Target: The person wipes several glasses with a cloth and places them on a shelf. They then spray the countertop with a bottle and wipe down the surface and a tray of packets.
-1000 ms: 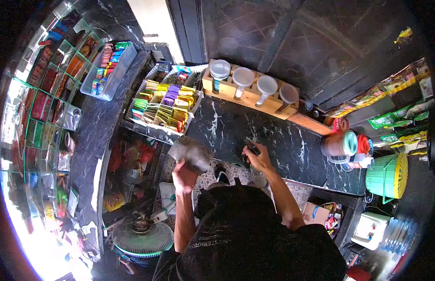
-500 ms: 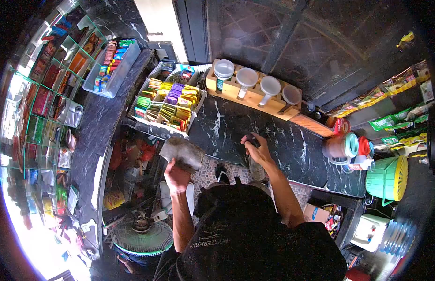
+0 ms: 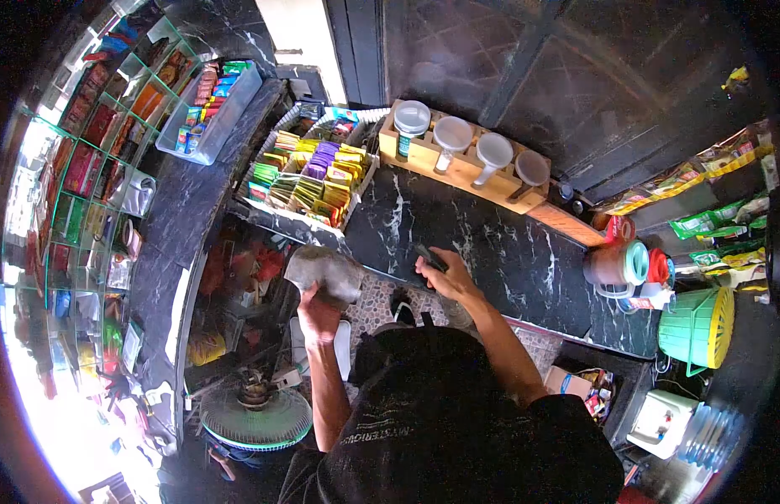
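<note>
Presently, a grey cloth (image 3: 329, 273) is gripped by the left hand (image 3: 320, 319) left of frame centre; rightward, a dark object (image 3: 429, 255), long axis slanting toward upper left, is held by the right hand (image 3: 451, 277).

The right hand (image 3: 449, 277) is wrapping round a dark object (image 3: 429, 257) and hiding too much of it to tell its kind, while the left hand (image 3: 320, 319) is covering the lower edge of the grey cloth (image 3: 329, 275) in its grip. Below and between both grips, the black shirt (image 3: 457, 428) is blocking much of the pebbled floor (image 3: 377, 300) and running off the bottom edge. Far left of the left grip, glare is washing out the lower glass rack (image 3: 64, 323), and beyond that grip the sachets (image 3: 322, 161) are showing print too small to read.
</note>
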{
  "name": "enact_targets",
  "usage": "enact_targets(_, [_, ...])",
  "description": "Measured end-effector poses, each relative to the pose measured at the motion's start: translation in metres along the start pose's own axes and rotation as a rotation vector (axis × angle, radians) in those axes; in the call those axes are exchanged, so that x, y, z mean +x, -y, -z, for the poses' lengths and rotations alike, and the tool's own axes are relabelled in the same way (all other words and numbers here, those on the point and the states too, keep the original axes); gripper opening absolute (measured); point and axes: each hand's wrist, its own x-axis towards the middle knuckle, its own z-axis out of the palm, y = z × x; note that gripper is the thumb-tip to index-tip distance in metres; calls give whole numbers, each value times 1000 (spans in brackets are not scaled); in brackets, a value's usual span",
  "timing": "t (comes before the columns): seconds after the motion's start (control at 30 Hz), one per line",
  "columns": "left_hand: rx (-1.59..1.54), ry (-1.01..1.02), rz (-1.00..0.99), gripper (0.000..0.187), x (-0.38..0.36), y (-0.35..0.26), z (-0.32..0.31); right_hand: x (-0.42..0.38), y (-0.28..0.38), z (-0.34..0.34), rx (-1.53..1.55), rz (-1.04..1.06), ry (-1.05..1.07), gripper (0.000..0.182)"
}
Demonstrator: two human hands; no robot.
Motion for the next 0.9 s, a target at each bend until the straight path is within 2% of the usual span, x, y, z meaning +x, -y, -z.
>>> enact_targets(0.13, [-31, -11, 66, 35, -2, -1, 9, -16, 4, -1, 43, -15, 60, 16])
enact_targets(0.2, [-43, -4, 85, 35, 0, -1, 16, -17, -16, -2, -156, 110, -16, 33])
enact_targets(0.27, [-51, 90, 127, 43, 0, 0, 23, -27, -31, 2, -156, 104, -6, 35])
enact_targets(0.43, [-6, 91, 111, 42, 4, 9, 33, -47, -94, 7, -219, 57, -75, 41])
enact_targets(0.5, [17, 117, 123, 42, 2, 13, 25, -51, -131, 8, -276, 138, -200, 13])
enact_targets(0.53, [-7, 79, 126, 40, -5, 13, 10, -60, -111, 15, -273, 134, -206, 13])
enact_targets(0.6, [-26, 46, 133, 38, -9, 18, 0, -83, -39, 37, -75, -52, -25, 13])
enact_targets(0.63, [-12, 28, 125, 39, -8, 22, 0, -86, -44, 41, -72, -51, -31, 13])
enact_targets(0.7, [8, 17, 122, 40, -7, 29, 0, -92, -60, 54, -159, -115, 23, 55])
enact_targets(0.83, [9, 96, 163, 46, -9, 47, -8, -105, -129, 67, -191, -164, -88, 57])
enact_targets(0.9, [31, 93, 161, 47, -14, 56, -15, -118, -150, 78, -203, -78, -108, 60])
